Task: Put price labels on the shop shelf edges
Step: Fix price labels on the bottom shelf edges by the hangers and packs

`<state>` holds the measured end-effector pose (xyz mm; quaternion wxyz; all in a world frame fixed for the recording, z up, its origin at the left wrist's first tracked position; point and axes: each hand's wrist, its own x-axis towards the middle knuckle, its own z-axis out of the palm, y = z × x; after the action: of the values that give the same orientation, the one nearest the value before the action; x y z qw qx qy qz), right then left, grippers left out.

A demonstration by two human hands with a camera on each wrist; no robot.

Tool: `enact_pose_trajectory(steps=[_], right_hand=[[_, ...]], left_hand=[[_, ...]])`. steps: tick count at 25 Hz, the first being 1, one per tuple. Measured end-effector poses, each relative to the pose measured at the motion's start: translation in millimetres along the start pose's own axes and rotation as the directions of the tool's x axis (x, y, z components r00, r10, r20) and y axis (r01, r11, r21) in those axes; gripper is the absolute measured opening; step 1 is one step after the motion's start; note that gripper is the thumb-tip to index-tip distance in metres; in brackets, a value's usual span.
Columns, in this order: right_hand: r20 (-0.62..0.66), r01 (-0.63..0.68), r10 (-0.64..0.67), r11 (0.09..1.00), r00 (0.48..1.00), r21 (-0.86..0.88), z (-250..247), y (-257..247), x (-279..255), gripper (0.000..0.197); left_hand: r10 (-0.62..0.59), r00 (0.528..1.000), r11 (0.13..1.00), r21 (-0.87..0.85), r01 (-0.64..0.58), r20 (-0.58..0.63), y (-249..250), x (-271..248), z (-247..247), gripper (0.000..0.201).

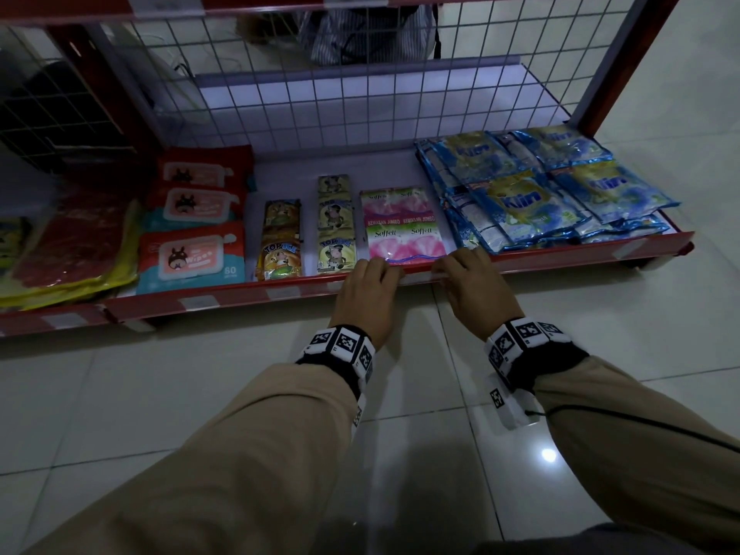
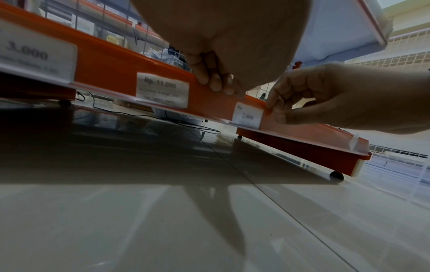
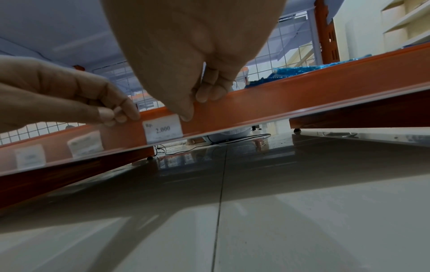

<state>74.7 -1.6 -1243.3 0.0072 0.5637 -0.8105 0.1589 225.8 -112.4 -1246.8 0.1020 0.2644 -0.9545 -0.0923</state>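
Observation:
The bottom shelf has an orange-red front edge (image 1: 248,292) with a clear label strip. A white price label reading "Rp. 2.000" (image 3: 163,129) (image 2: 248,116) sits in that strip, in front of the pink Soffell sachets (image 1: 404,226). My right hand (image 1: 444,272) (image 3: 195,104) (image 2: 274,112) pinches the label's right end, with its thumb on the front and its fingers over the top of the edge. My left hand (image 1: 384,270) (image 2: 216,82) (image 3: 118,116) curls its fingers over the shelf edge just left of the label.
More labels sit in the strip to the left, "Rp. 11.000" (image 2: 163,90) and "3.000" (image 2: 30,55). On the shelf lie blue Klin sachets (image 1: 540,190), Top Ice sachets (image 1: 280,242) and wipes packs (image 1: 192,254). A wire grid (image 1: 360,102) backs the shelf. Pale glossy floor tiles (image 1: 200,394) lie below.

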Motion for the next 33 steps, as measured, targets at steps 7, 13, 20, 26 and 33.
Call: enact_pose_trajectory(steps=[7, 13, 20, 26, 33], right_hand=[[-0.108, -0.008, 0.019, 0.995, 0.994, 0.102, 1, 0, -5, 0.027], [-0.088, -0.01, 0.022, 0.991, 0.996, 0.132, -2, 2, -13, 0.028], [-0.088, 0.001, 0.014, 0.986, 0.996, 0.167, -22, 7, -13, 0.027], [-0.183, -0.002, 0.045, 0.974, 0.982, 0.226, -61, -5, 5, 0.022], [-0.465, 0.088, 0.006, 0.98, 0.885, 0.18, -166, -28, 46, 0.021]], left_hand=[[0.0, 1.0, 1.0, 0.03, -0.001, 0.02, -3, -5, -1, 0.045], [0.021, 0.999, 0.991, 0.131, -0.026, 0.034, -2, -16, -3, 0.048], [0.046, 0.994, 0.981, 0.183, -0.063, 0.096, 3, -11, -22, 0.038], [0.128, 0.991, 0.98, 0.154, -0.122, -0.026, 24, 7, -70, 0.035], [0.312, 0.911, 0.946, 0.179, -0.271, -0.27, 59, 66, -180, 0.03]])
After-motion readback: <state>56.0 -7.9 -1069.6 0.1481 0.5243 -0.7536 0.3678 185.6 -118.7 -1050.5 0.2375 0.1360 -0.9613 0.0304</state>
